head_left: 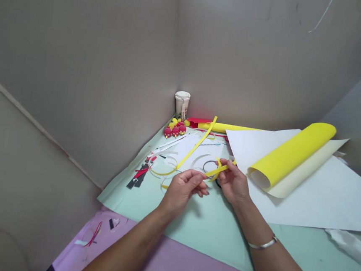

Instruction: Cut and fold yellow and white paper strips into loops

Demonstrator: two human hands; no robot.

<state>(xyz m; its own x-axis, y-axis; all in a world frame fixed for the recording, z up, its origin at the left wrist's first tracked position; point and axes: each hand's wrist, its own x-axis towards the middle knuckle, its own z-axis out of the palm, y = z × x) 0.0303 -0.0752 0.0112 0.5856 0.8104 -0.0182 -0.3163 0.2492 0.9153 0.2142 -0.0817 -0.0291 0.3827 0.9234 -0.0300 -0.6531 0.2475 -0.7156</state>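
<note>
Between my two hands a yellow paper strip [218, 171] is stretched, raised a little over the pale green sheet. My left hand [186, 189] pinches its near end between thumb and fingers. My right hand [233, 183] grips the strip farther along, where it bends round in a curl. Another long yellow strip [195, 148] loops up from the green sheet behind my left hand; whether the two join, I cannot tell. Pale curled strips and a dark ring, perhaps scissor handles, lie partly hidden behind my hands.
Yellow rolled paper [292, 156] rests on large white sheets [313, 210] at the right. Small red and yellow balls [175, 130] sit before a paper cup [182, 104] in the corner. Black and red scraps [139, 176] lie left. Grey walls [111, 62] enclose the table.
</note>
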